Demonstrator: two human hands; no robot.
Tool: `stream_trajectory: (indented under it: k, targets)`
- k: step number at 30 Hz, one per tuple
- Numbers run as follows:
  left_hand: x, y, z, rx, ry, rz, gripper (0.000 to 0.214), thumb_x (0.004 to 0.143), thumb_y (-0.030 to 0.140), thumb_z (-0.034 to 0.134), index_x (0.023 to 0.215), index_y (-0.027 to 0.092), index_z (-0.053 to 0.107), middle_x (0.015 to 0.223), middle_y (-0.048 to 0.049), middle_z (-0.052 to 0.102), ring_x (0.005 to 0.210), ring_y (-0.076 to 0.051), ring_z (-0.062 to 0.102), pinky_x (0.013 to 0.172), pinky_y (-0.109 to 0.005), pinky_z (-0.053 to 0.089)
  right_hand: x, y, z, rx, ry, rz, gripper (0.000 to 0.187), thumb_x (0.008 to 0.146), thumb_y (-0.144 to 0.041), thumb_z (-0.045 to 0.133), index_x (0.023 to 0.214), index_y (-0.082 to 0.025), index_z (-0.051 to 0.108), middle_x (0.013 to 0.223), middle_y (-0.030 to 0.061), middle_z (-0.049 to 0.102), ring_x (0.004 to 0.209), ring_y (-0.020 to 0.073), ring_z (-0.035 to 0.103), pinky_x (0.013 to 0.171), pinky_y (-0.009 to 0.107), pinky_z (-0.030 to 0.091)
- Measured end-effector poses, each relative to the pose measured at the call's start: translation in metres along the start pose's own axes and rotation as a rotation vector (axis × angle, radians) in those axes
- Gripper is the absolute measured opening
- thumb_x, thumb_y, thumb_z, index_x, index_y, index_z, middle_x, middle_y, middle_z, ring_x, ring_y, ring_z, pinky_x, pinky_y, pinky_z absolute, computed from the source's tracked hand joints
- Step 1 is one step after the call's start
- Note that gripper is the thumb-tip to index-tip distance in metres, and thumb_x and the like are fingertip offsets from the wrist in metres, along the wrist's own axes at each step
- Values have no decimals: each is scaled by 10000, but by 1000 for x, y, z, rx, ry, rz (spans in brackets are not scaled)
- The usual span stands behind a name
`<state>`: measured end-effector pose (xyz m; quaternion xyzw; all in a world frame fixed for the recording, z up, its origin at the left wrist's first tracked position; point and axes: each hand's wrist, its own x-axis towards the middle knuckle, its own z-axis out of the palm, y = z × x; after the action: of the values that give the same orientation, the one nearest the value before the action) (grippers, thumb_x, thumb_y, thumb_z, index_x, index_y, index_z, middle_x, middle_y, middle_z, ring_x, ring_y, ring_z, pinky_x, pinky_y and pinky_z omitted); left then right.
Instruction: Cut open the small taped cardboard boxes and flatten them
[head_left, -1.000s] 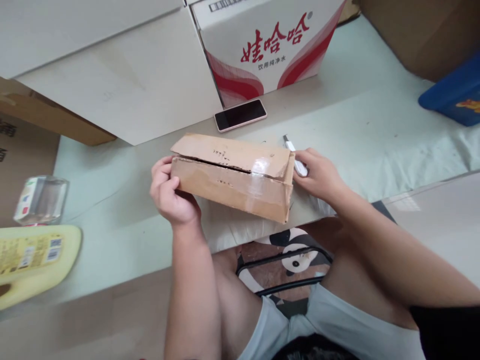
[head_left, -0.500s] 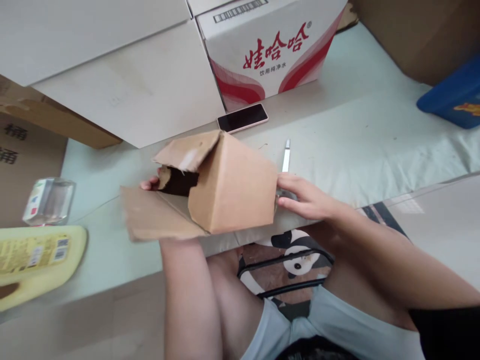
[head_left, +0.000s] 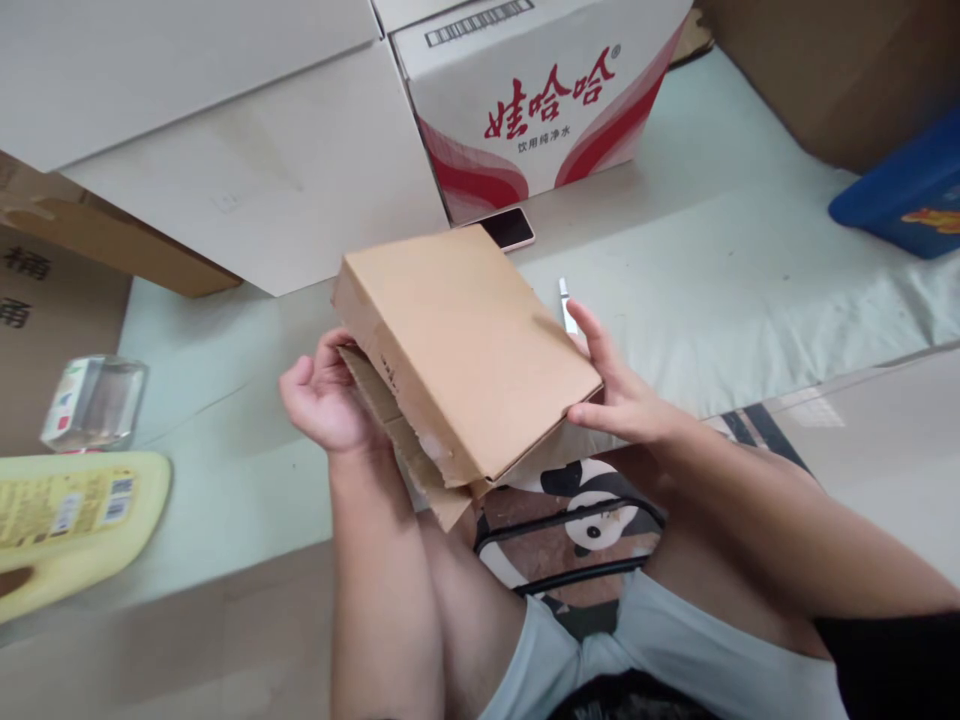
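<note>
**Head view.**
- **Item:** brown cardboard box (head_left: 469, 340), held tilted over the near edge of the pale green table (head_left: 750, 270). Its plain face is up and its torn flaps (head_left: 409, 440) hang open beneath.
- **Left hand (head_left: 322, 400):** fingers curled against the box's left end, beside the flaps.
- **Right hand (head_left: 619, 395):** fingers spread flat along the right edge, thumb at the near corner.
- **Step, as judged:** the opened box is being turned over between both hands. Further turning calls for a firm two-sided hold, since the flaps are unsupported.
- **Nearby:**
  - a slim white tool (head_left: 565, 300) just beyond the right fingers
  - a phone (head_left: 510, 228) partly hidden behind the box
  - a printed drinks carton (head_left: 540, 90)
  - a yellow bottle (head_left: 67, 520) at far left
</note>
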<state>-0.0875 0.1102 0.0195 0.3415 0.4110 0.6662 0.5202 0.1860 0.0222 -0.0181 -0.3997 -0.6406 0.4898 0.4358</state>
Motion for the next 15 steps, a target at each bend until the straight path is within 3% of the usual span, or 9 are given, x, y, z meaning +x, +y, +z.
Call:
stream_trajectory:
  k: [2,4,7,9,15]
  targets:
    - [-1,-1,3,32,-9,-51,361,753,538,509,775,214,667,765,-42,677,779,-213,643,757,-358,511,1,0,-1,-26,76,12,1113,784,-744,667,1610,-403,4,1481,125,497,1350,341,554,1123,594,458]
    - [0,-6,2,152,-20,-47,406,776,570,499,810,206,677,839,-63,689,886,-235,662,837,-373,511,1,1,0,-54,145,6,1118,754,-789,657,1600,-401,39,1429,123,520,1313,346,573,1100,591,477]
    - [3,-12,-3,307,33,37,410,782,558,506,862,202,694,1161,-89,686,1229,-251,582,1044,-367,451,1,4,2,-110,244,-48,1071,732,-800,669,1572,-403,138,1413,114,510,1299,336,567,1096,569,480]
    - [3,-10,-6,311,73,75,412,777,549,512,903,205,701,1300,-80,635,1302,-241,530,1072,-346,436,1,6,3,-168,313,-91,1029,725,-780,697,1545,-393,211,1439,114,480,1331,338,530,1104,559,472]
    - [-1,2,1,138,-72,-156,452,691,519,624,1012,203,665,1119,-133,682,1031,-252,662,763,-325,543,1,7,3,-420,402,-151,855,797,-697,680,1469,-284,350,1456,161,401,1430,365,398,1176,566,398]
